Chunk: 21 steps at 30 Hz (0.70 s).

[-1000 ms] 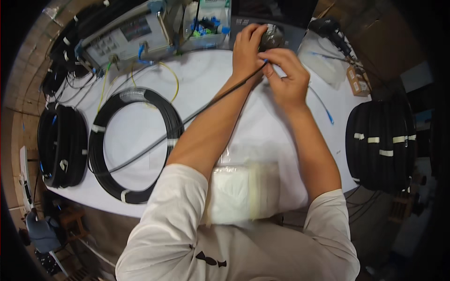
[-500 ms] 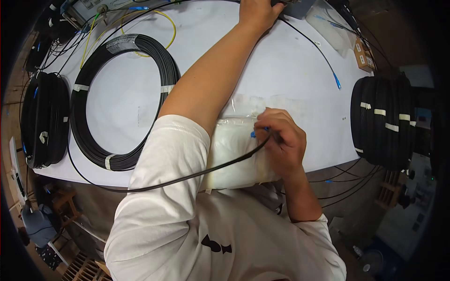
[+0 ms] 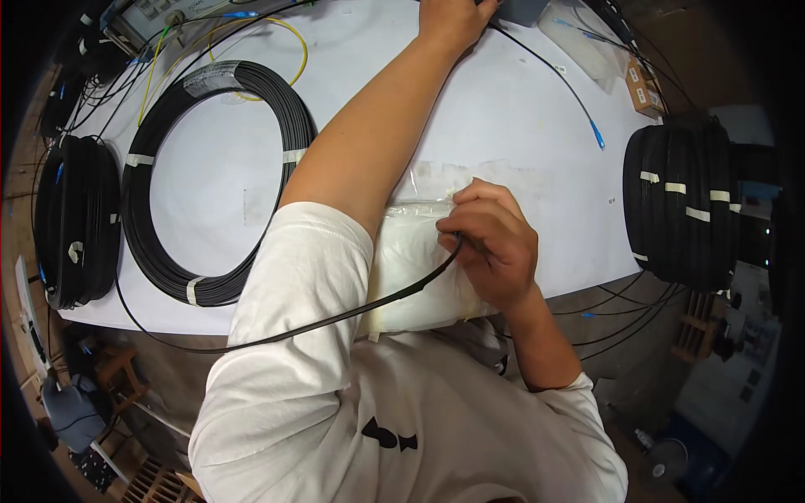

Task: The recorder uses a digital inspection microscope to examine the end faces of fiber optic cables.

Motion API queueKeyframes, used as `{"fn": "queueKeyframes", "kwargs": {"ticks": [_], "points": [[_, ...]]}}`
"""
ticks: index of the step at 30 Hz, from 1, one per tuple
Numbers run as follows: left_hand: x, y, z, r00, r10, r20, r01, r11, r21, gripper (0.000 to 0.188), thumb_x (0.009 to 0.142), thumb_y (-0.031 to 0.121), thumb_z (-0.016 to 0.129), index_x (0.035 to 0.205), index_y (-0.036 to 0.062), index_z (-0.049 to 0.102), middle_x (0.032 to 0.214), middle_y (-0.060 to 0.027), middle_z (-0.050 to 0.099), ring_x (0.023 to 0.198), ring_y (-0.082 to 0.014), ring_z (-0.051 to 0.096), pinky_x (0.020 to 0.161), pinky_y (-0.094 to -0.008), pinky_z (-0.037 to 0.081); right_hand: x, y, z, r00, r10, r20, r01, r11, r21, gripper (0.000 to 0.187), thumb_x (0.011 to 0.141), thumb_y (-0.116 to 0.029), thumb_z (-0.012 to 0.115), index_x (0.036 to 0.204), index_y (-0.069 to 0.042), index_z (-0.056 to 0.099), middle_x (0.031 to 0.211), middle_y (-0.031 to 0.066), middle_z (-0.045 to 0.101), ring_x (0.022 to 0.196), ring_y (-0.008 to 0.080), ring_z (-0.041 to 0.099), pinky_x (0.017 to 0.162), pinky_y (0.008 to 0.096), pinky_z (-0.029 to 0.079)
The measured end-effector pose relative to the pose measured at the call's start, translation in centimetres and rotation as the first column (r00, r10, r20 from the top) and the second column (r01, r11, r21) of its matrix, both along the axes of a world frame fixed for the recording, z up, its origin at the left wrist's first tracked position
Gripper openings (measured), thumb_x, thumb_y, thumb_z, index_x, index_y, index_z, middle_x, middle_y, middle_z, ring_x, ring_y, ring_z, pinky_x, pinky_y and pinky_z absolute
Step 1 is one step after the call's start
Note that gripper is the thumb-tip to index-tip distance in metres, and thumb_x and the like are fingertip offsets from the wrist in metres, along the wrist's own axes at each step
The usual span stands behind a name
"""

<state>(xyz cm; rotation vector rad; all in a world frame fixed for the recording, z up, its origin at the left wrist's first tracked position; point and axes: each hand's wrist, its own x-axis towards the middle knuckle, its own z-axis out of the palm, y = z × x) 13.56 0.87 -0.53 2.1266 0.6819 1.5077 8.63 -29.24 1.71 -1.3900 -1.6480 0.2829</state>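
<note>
The person's right hand [image 3: 490, 243] rests at the near edge of the white tabletop [image 3: 520, 109], its fingers [image 3: 470, 220] curled shut and pinching a thin black cable [image 3: 335, 318] against a clear plastic bag [image 3: 411, 268] of white material that lies just under the hand. From the pinch, the cable sweeps down and to the left across the white sleeve and out past the tabletop's edge. The left arm stretches far across the tabletop, and the left hand [image 3: 453, 17] is at the far rim of the view, cut off there, so whether its fingers are closed or released cannot be told. A large coil of black cable [image 3: 155, 168], bound with white tape strips, lies flat beside that arm. More black coils sit at the left edge [image 3: 75, 222] and the right edge [image 3: 679, 205]. A blue-tipped lead [image 3: 597, 138] lies between the left forearm and the right-hand coils.
</note>
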Motion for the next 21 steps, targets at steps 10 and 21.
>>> {"fn": "queueKeyframes", "kwargs": {"ticks": [10, 21], "points": [[0.17, 0.23, -0.14, 0.999, 0.019, -0.032, -0.021, 0.999, -0.045, 0.069, 0.083, 0.007, 0.082, 0.146, 0.0099, 0.054, 0.146, -0.0132, 0.053, 0.131, -0.0387, 0.054, 0.111, -0.0469, 0.046, 0.42, 0.06, 0.65, 0.994, 0.092, 0.06, -0.094, 0.995, 0.026, 0.033, 0.067, -0.001, 0.087, 0.097, -0.01, 0.076, 0.083, 0.0009, 0.071, 0.103, 0.0283, 0.067, 0.081, 0.0387, 0.057], [-0.3, 0.1, 0.17, 1.0, 0.025, -0.007, -0.025, 1.0, 0.002, 0.07, 0.082, 0.008, 0.083, 0.146, 0.01, 0.053, 0.144, -0.0139, 0.054, 0.129, -0.04, 0.054, 0.11, -0.0477, 0.047, 0.3, 0.05, 0.07, 0.992, 0.121, 0.033, -0.123, 0.99, 0.076, 0.032, 0.067, -0.002, 0.087, 0.095, -0.011, 0.077, 0.083, 0.0005, 0.072, 0.102, 0.0283, 0.068, 0.08, 0.0383, 0.058]]}}
